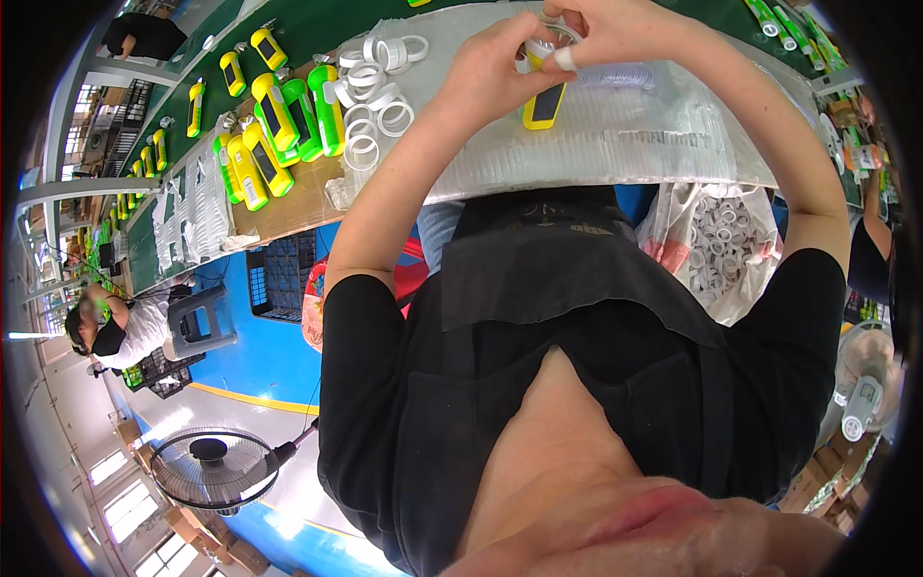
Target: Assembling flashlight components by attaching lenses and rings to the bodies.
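Observation:
Both of my hands meet over the workbench at the top of the view, around the head end of a yellow flashlight (543, 113) with a dark panel. My left hand (492, 63) is closed on the flashlight's upper part. My right hand (615, 31) is closed on a pale ring (563, 35) at the same end, and a white wrap covers one fingertip. The fingers partly hide how ring and flashlight touch. To the left lies a pile of loose white rings (392, 117). Beside the flashlight is a row of clear, thin ring-like pieces (615, 77).
Several yellow and green flashlights (274, 113) lie on the bench at left. Below its edge hangs a bag of white rings (721, 236). A fan (213, 466), a grey stool (200, 322) and a black crate (279, 279) stand behind me. Other people sit at left and right.

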Tool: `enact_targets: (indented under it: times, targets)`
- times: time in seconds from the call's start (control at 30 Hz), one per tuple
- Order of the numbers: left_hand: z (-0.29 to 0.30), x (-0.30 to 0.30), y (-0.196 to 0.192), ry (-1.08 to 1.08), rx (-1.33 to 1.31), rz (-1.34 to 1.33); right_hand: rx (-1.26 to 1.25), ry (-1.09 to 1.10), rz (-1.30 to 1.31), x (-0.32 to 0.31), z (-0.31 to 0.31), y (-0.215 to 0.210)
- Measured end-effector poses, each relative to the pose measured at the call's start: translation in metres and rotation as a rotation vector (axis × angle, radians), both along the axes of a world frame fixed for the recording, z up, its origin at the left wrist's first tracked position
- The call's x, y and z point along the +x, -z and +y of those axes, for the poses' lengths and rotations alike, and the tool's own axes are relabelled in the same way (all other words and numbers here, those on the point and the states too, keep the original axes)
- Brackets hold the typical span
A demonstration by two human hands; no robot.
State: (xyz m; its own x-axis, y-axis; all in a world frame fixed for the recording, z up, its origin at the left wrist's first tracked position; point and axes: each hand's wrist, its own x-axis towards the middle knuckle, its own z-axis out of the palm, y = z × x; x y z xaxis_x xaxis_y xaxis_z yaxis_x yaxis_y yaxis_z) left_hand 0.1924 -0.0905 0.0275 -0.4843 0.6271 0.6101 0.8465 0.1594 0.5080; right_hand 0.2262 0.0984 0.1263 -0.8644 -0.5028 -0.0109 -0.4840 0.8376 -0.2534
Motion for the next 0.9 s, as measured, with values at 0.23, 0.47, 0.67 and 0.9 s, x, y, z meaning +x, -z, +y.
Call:
enact_targets:
  times: [0.23,0.47,0.67,0.9]
  targets:
    - [0.008,0.005,-0.010,-0.070,-0.050,-0.128,-0.178,0.147,0.005,0.006,0.009,0.011]
    - [0.007,0.005,0.004,-0.052,0.001,0.010,0.242,0.370,0.123,0.015,-0.020,0.002]
    - [0.010,0.009,0.010,-0.077,0.068,0.073,-0.100,0.089,0.363,0.018,-0.006,0.021]
    - [0.007,0.003,0.012,-0.096,0.070,0.024,-0.062,0.230,0.176,0.013,-0.002,0.034]
